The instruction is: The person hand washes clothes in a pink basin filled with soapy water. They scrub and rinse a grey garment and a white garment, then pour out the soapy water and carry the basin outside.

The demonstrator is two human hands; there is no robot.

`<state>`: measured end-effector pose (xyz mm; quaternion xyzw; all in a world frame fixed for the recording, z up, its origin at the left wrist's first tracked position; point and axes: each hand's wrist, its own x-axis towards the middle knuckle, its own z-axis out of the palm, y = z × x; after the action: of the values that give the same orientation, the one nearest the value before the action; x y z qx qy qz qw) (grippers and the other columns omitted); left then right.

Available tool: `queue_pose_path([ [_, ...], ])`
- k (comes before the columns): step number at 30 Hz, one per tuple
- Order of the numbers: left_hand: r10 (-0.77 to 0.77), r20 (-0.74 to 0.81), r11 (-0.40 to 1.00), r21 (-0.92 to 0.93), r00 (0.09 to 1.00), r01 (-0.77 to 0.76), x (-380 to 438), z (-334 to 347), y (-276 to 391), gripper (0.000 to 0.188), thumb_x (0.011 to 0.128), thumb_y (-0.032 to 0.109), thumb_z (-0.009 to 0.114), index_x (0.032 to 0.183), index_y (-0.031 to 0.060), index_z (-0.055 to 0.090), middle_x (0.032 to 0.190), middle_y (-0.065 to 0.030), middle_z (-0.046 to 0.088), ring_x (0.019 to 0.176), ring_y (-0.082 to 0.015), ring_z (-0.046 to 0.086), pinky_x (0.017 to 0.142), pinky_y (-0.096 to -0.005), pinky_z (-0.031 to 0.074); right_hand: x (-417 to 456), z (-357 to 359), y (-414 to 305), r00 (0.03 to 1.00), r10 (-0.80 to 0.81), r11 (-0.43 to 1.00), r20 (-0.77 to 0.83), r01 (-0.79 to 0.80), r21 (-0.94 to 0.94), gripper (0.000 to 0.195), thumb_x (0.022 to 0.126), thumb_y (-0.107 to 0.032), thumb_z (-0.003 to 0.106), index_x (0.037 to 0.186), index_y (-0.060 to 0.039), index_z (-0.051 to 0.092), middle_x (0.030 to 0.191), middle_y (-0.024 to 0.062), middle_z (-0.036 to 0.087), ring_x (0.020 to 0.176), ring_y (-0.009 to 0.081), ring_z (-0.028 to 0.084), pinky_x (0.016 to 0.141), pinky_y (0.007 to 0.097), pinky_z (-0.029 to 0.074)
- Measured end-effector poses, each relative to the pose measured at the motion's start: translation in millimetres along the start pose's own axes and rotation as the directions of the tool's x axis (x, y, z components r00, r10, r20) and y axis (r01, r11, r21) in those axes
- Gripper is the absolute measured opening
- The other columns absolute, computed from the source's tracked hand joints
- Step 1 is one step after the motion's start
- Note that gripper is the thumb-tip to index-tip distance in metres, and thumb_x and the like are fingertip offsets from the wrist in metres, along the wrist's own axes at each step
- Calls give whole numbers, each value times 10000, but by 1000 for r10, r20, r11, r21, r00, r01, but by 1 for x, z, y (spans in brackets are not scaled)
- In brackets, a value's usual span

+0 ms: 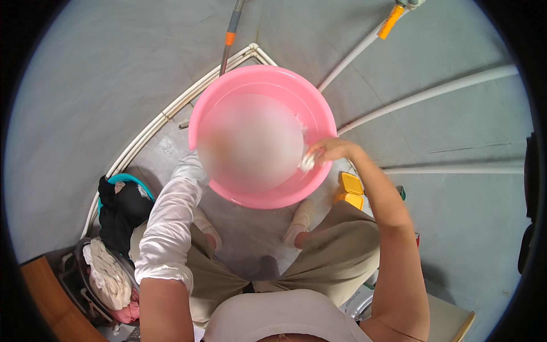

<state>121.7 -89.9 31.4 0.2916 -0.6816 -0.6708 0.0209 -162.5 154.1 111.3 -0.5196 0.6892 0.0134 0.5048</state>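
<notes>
A large pink plastic basin (263, 201) stands on the floor before me. A blurred patch hides most of its inside, so I cannot make out what it holds. My left forearm, covered in bunched white fabric (171, 213), reaches over the basin's left rim. My left hand (219, 147) is only a skin-toned smear inside the blur. At the right inner wall, my right hand (331, 150) grips a small white wad (307, 163), which looks like wet cloth. Some white bits, possibly suds, cling to the wall above it.
Dark clothing (124, 205) hangs over a teal basin (139, 180) at the left. Behind it, a laundry basket (83, 260) holds white and pink garments. Yellow containers (352, 184) sit right of the pink basin. White pipes (141, 136) and a pole (232, 30) stand beyond.
</notes>
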Motion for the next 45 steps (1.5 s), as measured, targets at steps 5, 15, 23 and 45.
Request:
queue_pose_path([
  [5, 60, 93, 960, 269, 994, -83, 34, 11, -50, 573, 760, 304, 680, 1252, 74, 496, 1243, -156, 506, 1171, -255, 476, 975, -372, 398, 113, 28, 21, 797, -24, 990, -603, 102, 96, 572, 762, -347, 675, 1246, -83, 523, 1354, 170, 415, 1261, 304, 381, 1056, 360, 297],
  [15, -81, -79, 893, 436, 994, 107, 48, -18, -65, 854, 622, 207, 739, 1365, 89, 334, 1114, -206, 589, 1034, -315, 582, 902, -366, 460, 116, 15, -74, 839, 115, 644, -532, 345, 683, 221, 840, -207, 641, 976, -40, 685, 852, 33, 675, 785, 109, 607, 688, 266, 487],
  [23, 397, -529, 918, 210, 750, -338, 11, -51, 68, 152, 689, 85, 642, 827, 23, 655, 932, -108, 627, 855, -202, 599, 763, -295, 461, -32, -57, -134, 448, -203, 693, -870, 694, 196, 197, 803, -118, 679, 984, -40, 676, 881, 19, 621, 850, 96, 554, 762, 247, 441],
  [45, -294, -203, 340, 891, 934, 301, 104, 70, -10, 1054, 587, 719, 625, 1438, 289, 177, 1495, -154, 98, 1380, -354, 56, 1000, -641, 192, 245, 72, 28, 656, 165, 984, -737, -64, 164, 701, 777, -476, 611, 1365, -194, 354, 1464, 194, 173, 1301, 437, 210, 1011, 500, 278],
])
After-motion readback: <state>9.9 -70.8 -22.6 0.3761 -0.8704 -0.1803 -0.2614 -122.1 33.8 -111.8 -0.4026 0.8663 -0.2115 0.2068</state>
